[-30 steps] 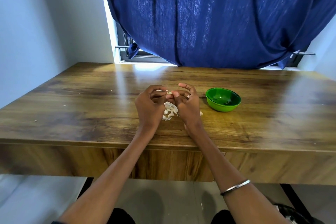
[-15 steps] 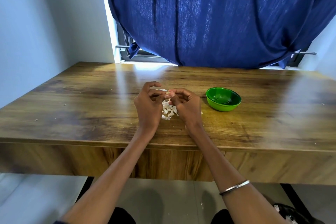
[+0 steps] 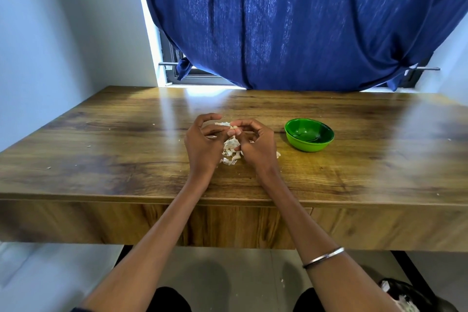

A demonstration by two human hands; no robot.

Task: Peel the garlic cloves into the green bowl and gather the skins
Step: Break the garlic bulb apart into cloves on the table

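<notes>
Pale, papery garlic skin [image 3: 222,123] shows between the fingertips of both hands, which meet above the middle of the desk [image 3: 126,159]. Whether a clove sits inside that scrap is too small to tell. The left hand [image 3: 202,142] has its fingers curled, the index arched over the top and the thumb reaching across to the scrap. The right hand [image 3: 255,142] is curled as well, its thumb and first fingers pinched on the same piece from the other side. Both wrists are low over the wood, and the forearms run back over the near edge of the desk. A thin metal bangle [image 3: 324,257] rings the right forearm.

Directly under and between the hands lies a small heap of garlic skins [image 3: 231,152], white and curled, resting on the desk top. One loose flake [image 3: 278,154] lies just right of the right wrist. A few tiny crumbs are scattered further left on the wood.

To the right of the hands, apart from them, stands the green bowl [image 3: 309,135], upright on the desk; what it holds cannot be made out.

Behind the desk a dark blue curtain [image 3: 291,23] hangs over a window, with a strip of daylight at its left edge.
</notes>
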